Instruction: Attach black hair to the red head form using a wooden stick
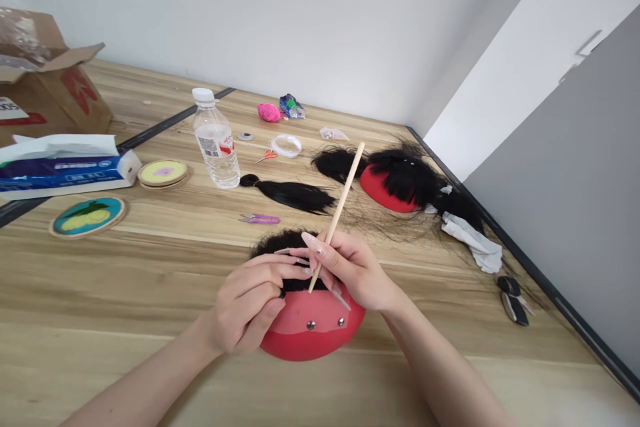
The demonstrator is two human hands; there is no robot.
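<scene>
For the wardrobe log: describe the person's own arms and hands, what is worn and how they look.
Both forearms are bare, with no sleeves, watch, bracelet or rings visible. The left hand and the right hand have slender fingers with very long, pointed nails in a pale, glossy, translucent finish. No gloves or markings show.

The right hand [350,267] pinches a thin wooden stick [338,213], tilted up and away, its lower tip at the black hair [280,243] on a red dome form [313,330]. The left hand [253,303] rests on that form, fingertips at the hair. Purple snips [260,219] and a water bottle [216,140] lie beyond on the bench [125,287].
</scene>
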